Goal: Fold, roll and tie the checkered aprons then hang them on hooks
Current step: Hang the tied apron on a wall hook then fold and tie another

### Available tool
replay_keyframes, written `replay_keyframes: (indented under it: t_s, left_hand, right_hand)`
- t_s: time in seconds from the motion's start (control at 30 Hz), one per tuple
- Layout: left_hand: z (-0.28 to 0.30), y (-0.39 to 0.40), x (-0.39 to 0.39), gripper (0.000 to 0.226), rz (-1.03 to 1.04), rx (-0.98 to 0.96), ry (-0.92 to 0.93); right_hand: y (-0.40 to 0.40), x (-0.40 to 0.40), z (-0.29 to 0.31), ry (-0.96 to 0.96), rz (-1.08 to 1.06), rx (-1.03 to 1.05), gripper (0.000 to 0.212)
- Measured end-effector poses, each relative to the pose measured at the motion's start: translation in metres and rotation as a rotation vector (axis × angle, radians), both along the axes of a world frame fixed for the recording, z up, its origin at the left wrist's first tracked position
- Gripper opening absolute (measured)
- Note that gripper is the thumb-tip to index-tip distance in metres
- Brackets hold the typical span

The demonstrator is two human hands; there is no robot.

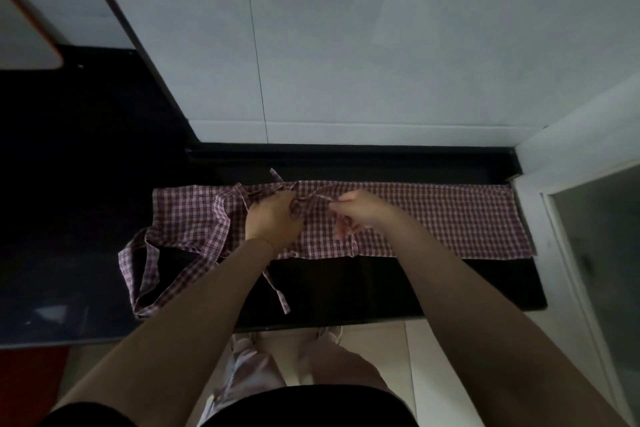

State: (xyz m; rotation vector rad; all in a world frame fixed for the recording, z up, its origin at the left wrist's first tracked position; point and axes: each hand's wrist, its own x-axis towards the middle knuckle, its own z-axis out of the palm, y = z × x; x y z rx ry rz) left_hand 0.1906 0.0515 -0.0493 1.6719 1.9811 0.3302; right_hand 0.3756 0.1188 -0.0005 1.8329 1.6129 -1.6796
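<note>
Dim kitchen corner, black counter [398, 288] set against pale wall tiles [381, 45].

Nearest: pale trousers and tiled floor below the counter edge.

On the counter, checkered apron [433, 218] folded into a long band, spread flat along the back so the width stays even for rolling. Neck loop [145, 274] trailing off its left end toward the front edge; one tie strap [277, 291] hanging forward, out of the way.

Mid-band, left hand [272, 218] curled down on bunched cloth and strap, likely pinning the fold in place. Right hand [356, 211] pinching a thin strap [318, 197] between thumb and fingertips, drawn taut between both hands, probably to gather it clear of the fold before rolling.

Folding seemingly done; rolling not yet begun.

No hooks in view.
</note>
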Motion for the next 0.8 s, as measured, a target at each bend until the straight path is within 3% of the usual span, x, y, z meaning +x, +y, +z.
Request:
replay_keyframes:
  t_s: [0.1,0.17,0.23,0.3,0.4,0.43,0.53,0.6,0.8]
  left_hand:
    - [0.004,0.004,-0.014,0.021,0.21,-0.071,0.027]
    - [0.005,0.008,-0.023,0.024,0.262,-0.038,0.104]
    - [0.01,0.01,-0.021,0.026,0.179,0.056,0.262]
    - [0.018,0.006,-0.008,0.02,0.021,0.157,0.348]
    - [0.017,-0.009,0.019,0.009,-0.272,0.119,0.242]
    - [0.012,-0.016,0.025,0.013,-0.345,0.046,0.224]
    - [-0.004,-0.032,0.024,0.068,-0.362,-0.228,0.336]
    - [-0.009,-0.034,0.016,0.092,-0.366,-0.335,0.381]
    - [-0.008,-0.022,0.01,0.101,-0.435,-0.385,0.392]
  right_hand:
    - [-0.01,-0.005,-0.011,-0.125,0.139,-0.078,0.024]
    - [-0.016,-0.001,-0.02,-0.223,0.235,-0.068,0.036]
    - [-0.02,0.004,-0.027,-0.261,0.231,-0.05,0.04]
    - [-0.024,0.006,-0.032,-0.266,0.17,-0.033,0.032]
    - [-0.028,0.002,-0.035,-0.258,0.057,0.023,0.021]
    - [-0.03,0.0,-0.034,-0.26,0.03,0.052,0.021]
    - [-0.035,0.001,-0.034,-0.198,-0.032,0.116,0.025]
    - [-0.042,0.005,-0.032,-0.125,-0.06,0.095,0.026]
    - [-0.049,0.018,-0.021,-0.126,0.042,-0.064,0.017]
